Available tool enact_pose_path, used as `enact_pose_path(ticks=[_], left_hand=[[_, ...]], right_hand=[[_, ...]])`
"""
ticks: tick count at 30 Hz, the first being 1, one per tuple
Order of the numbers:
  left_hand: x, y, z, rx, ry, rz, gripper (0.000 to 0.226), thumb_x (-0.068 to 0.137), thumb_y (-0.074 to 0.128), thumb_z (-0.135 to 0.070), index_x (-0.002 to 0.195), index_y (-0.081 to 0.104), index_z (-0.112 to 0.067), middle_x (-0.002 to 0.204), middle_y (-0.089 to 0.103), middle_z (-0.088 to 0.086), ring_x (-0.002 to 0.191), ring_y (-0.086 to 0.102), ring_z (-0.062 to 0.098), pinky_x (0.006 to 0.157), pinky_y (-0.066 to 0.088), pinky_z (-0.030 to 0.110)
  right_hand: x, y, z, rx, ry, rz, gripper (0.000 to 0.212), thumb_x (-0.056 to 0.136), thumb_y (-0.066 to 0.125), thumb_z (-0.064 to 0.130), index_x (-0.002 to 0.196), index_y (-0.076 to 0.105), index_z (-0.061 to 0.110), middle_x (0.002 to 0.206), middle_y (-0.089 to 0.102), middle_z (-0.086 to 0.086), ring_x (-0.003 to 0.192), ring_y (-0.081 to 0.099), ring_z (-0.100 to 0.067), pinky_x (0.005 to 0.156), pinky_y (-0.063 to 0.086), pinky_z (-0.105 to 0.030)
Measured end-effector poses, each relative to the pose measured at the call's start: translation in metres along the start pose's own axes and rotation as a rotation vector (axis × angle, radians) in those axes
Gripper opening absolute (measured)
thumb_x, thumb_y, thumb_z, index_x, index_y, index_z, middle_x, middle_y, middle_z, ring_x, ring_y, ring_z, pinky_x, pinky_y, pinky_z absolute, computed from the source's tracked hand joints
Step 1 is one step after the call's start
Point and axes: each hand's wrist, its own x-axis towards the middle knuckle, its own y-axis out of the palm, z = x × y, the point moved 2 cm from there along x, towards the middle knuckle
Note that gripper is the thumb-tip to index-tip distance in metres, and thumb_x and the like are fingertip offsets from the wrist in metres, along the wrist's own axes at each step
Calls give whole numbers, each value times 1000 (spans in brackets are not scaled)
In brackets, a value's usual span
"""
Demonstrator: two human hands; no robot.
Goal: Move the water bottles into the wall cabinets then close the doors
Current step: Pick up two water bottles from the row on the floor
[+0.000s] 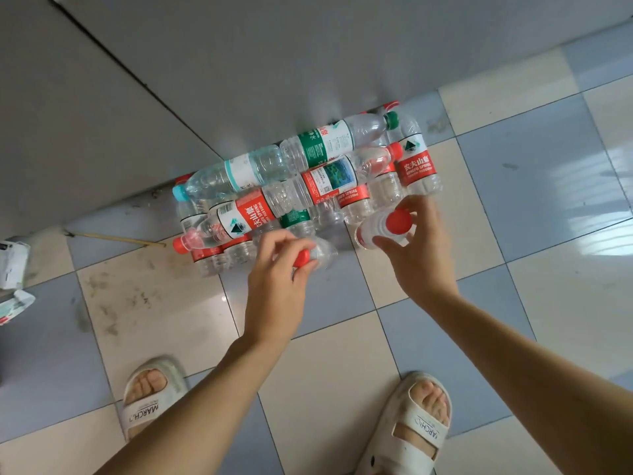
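— Sandalled feet (409, 419) stand back; where are the hands?
— Left hand (279, 269) pinches a red-capped bottle (317, 255) by its neck; right hand (419, 245) wraps another bottle (383, 229), cap towards us.
— And the rest?
— The bottle stack (308, 180) lies just beyond, against the cabinet base (239, 80).

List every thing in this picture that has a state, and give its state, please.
Left hand: grip closed around the neck of a clear plastic bottle with red cap, at the floor.
Right hand: fingers curled round a second red-capped clear bottle.
Stack of clear plastic water bottles: on the tiled floor, some upright, others lying on top.
Grey cabinet door: closed.
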Motion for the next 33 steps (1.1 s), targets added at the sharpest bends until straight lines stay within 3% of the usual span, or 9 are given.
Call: enact_pose_path(ticks=[5, 9, 14, 17, 21, 23, 27, 30, 33], left_hand=[[20, 12, -16, 145, 212, 142, 24, 81, 81, 1, 102, 72, -5, 111, 58, 8, 99, 58, 18, 77, 57, 35], [26, 22, -22, 222, 298, 218, 35, 83, 80, -3, 116, 68, -4, 118, 60, 9, 106, 62, 24, 85, 54, 29], [26, 28, -22, 164, 185, 293, 51, 87, 77, -13, 134, 56, -9, 132, 55, 5, 118, 57, 21, 89, 43, 20], [26, 33, -15, 128, 122, 287, 53, 88, 78, -17, 136, 56, -11, 134, 57, 3, 124, 55, 19, 97, 49, 28], [22, 47, 5, 48, -78, 305, 88, 74, 90, -30, 148, 42, -26, 141, 47, -15, 131, 36, 1, 96, 32, 7], [20, 57, 17, -13, -187, 295, 99, 66, 95, -29, 149, 40, -29, 142, 48, -14, 135, 38, 6, 99, 37, 15], [20, 77, 34, -26, -197, 249, 89, 61, 97, -19, 135, 49, -30, 130, 58, -9, 124, 52, 20, 101, 50, 43], [19, 90, 42, -64, -206, 178, 81, 62, 96, -18, 126, 48, -31, 119, 60, -7, 111, 58, 18, 87, 52, 28], [17, 96, 43, -87, -211, 145, 72, 68, 94, -21, 122, 47, -33, 118, 60, -4, 109, 59, 19, 79, 47, 18]], right_hand=[[-5, 3, -13, -132, -70, 64, 54, 77, 87, 12, 114, 49, 23, 115, 51, 10, 98, 54, -15, 80, 41, -13], [-10, 6, -22, -131, -73, 45, 53, 76, 88, 17, 113, 51, 22, 112, 48, 14, 97, 53, -15, 79, 41, -16], [-6, 3, -27, -109, -11, 109, 56, 78, 88, 24, 119, 49, 27, 118, 49, 13, 100, 50, -11, 79, 39, -17], [-5, -1, -34, -100, 25, 174, 65, 77, 88, 25, 127, 48, 28, 127, 55, 7, 105, 48, -10, 85, 43, -22], [-6, -7, -49, -116, 133, 258, 84, 76, 89, 27, 145, 42, 27, 147, 49, 1, 128, 49, -20, 106, 48, -46], [-6, -7, -57, -107, 171, 298, 92, 77, 89, 28, 152, 36, 28, 154, 42, 0, 136, 45, -24, 109, 47, -49], [-1, 3, -66, -48, 151, 334, 103, 75, 90, 21, 156, 28, 36, 155, 40, -1, 138, 44, -24, 109, 46, -51], [10, 17, -69, 36, 203, 324, 107, 72, 92, 18, 153, 26, 42, 151, 45, -1, 134, 47, -23, 110, 45, -49], [15, 26, -72, 95, 204, 290, 90, 69, 92, 13, 141, 43, 38, 136, 57, 5, 123, 54, -17, 104, 48, -44]])
